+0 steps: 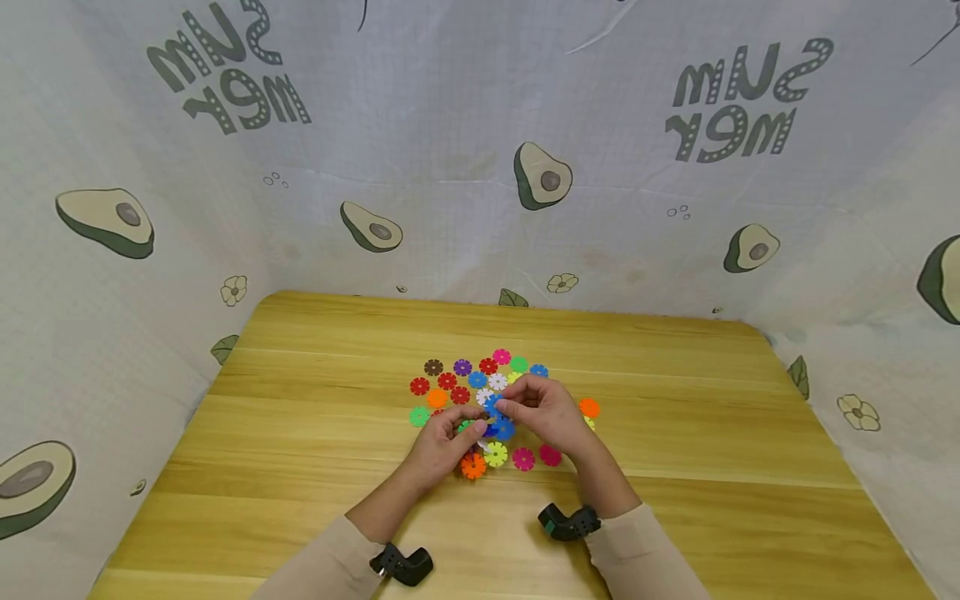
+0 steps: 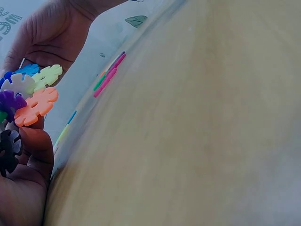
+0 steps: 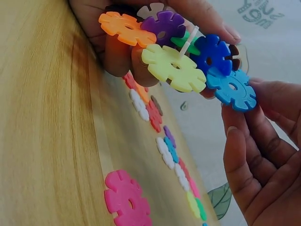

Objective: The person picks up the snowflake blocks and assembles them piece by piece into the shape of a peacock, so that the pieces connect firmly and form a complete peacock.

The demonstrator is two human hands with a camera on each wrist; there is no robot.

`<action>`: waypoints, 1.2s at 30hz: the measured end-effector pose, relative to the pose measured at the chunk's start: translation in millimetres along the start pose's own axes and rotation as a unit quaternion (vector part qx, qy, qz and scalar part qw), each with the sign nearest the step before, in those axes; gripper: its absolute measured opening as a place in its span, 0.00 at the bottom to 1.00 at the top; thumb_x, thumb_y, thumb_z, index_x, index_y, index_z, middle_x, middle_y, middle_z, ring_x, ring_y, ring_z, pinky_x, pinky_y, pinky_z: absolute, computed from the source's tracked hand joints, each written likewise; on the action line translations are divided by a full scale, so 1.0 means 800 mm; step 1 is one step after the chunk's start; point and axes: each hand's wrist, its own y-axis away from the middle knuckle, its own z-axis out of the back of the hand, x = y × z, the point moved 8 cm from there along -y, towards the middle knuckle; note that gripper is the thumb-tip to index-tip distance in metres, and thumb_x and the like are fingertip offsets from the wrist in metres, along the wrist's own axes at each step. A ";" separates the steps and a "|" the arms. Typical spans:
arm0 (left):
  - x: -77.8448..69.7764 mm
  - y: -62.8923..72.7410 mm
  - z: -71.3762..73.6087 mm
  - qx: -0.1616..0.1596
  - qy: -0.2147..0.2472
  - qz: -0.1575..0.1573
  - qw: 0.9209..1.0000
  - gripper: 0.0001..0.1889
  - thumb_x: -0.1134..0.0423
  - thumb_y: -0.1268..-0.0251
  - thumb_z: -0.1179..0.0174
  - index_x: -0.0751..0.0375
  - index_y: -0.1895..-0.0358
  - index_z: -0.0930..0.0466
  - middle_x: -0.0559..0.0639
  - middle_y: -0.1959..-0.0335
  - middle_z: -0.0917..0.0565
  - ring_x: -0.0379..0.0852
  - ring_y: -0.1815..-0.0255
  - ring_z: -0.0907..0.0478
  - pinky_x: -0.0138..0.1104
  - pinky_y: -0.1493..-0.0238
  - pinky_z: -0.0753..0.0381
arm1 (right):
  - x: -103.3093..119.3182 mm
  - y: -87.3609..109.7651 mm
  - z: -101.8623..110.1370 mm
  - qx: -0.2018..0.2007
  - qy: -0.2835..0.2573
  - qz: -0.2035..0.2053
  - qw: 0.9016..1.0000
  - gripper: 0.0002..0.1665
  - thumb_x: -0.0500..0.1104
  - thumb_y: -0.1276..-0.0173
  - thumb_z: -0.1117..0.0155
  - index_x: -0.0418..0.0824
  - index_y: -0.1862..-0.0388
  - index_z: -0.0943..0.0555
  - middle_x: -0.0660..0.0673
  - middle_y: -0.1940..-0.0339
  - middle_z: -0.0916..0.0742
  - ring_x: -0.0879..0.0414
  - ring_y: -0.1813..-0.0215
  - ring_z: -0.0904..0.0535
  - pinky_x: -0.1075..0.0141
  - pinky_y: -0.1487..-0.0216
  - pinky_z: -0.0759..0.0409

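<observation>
My left hand (image 1: 442, 446) grips a cluster of interlocked snowflake discs, slotted flower-shaped plastic pieces, above the table. In the right wrist view the cluster shows an orange disc (image 3: 126, 29), a purple disc (image 3: 162, 28), a pale yellow disc (image 3: 174, 68) and a dark blue disc (image 3: 212, 55). A thin white disc (image 3: 188, 42) stands edge-on between them. My right hand (image 1: 551, 412) pinches a light blue disc (image 3: 232, 88) by its edge, right against the dark blue one. In the left wrist view a black disc (image 2: 9, 151) sits by the left fingers.
Loose snowflake discs of many colours lie on the wooden table (image 1: 300, 467) around and beyond the hands. A brown disc (image 1: 433, 367) is at the back left, an orange disc (image 1: 589, 407) at the right, and a pink disc (image 1: 523, 459) in front. A patterned curtain (image 1: 465, 167) hangs behind.
</observation>
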 end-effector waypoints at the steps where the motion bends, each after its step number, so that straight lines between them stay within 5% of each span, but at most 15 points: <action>1: -0.001 0.000 0.000 -0.001 -0.005 -0.001 1.000 0.17 0.58 0.21 0.44 0.67 0.41 0.20 0.65 0.45 0.16 0.33 0.58 0.19 0.25 0.54 0.17 | 0.000 0.000 -0.001 0.001 -0.001 0.000 1.000 0.10 0.39 0.29 0.31 0.31 0.57 0.18 0.40 0.66 0.14 0.59 0.69 0.19 0.66 0.65 0.15; 7: -0.003 0.001 0.000 0.003 -0.010 -0.004 1.000 0.16 0.58 0.21 0.44 0.69 0.45 0.19 0.67 0.49 0.14 0.33 0.65 0.20 0.25 0.61 0.18 | -0.003 -0.002 -0.010 0.009 0.006 -0.007 1.000 0.11 0.39 0.29 0.31 0.32 0.56 0.17 0.44 0.65 0.13 0.58 0.66 0.18 0.71 0.65 0.17; 19: 0.003 0.000 0.003 -0.005 0.010 0.000 1.000 0.19 0.58 0.20 0.45 0.72 0.42 0.22 0.69 0.46 0.16 0.33 0.63 0.19 0.25 0.58 0.17 | -0.003 -0.002 -0.010 -0.011 0.003 -0.017 1.000 0.12 0.40 0.27 0.33 0.32 0.55 0.19 0.42 0.65 0.13 0.59 0.67 0.19 0.72 0.65 0.19; 24: 0.005 -0.001 0.002 -0.008 0.018 0.013 1.000 0.19 0.58 0.21 0.44 0.70 0.39 0.22 0.67 0.41 0.17 0.32 0.59 0.17 0.25 0.55 0.16 | -0.010 -0.004 0.013 -0.057 -0.006 -0.032 0.998 0.13 0.41 0.26 0.34 0.32 0.53 0.21 0.38 0.64 0.12 0.54 0.63 0.14 0.66 0.62 0.15; 28: 0.003 0.000 0.003 -0.014 0.018 0.016 1.000 0.19 0.58 0.20 0.45 0.68 0.38 0.22 0.65 0.37 0.19 0.30 0.53 0.18 0.25 0.50 0.17 | -0.027 -0.004 0.033 -0.092 0.094 -0.070 0.989 0.09 0.42 0.28 0.32 0.36 0.56 0.18 0.41 0.67 0.13 0.54 0.66 0.19 0.68 0.66 0.21; 36: 0.001 0.001 0.002 -0.007 0.034 0.003 0.999 0.19 0.59 0.20 0.46 0.70 0.38 0.24 0.66 0.34 0.21 0.30 0.54 0.17 0.26 0.52 0.16 | -0.044 -0.002 0.055 -0.119 0.267 -0.107 0.950 0.08 0.44 0.30 0.31 0.41 0.59 0.13 0.45 0.63 0.12 0.54 0.62 0.19 0.61 0.59 0.20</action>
